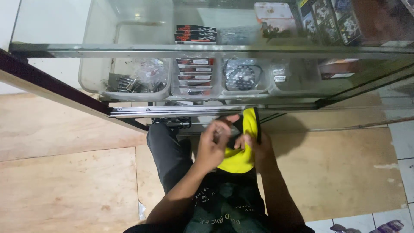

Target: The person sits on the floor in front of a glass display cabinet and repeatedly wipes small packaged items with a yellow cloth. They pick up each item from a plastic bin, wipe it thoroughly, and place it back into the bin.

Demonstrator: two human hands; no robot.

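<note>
Both my hands meet in front of a glass display cabinet (215,51). My left hand (213,144) is curled, its fingers closed around a small dark object that I cannot make out. My right hand (258,149) grips a yellow cloth (241,157) with a black edge, which wraps up over the fingers and hangs below them. The two hands touch at the cloth. My dark trouser leg (168,151) shows under my left forearm.
Inside the cabinet stand clear plastic bins: one with metal parts (129,84), one with stacked red-and-black packets (194,73), one with bagged round parts (242,77). An aluminium sliding rail (207,110) runs along the cabinet front. Plywood sheets (69,181) cover the floor; white tiles (403,142) lie at right.
</note>
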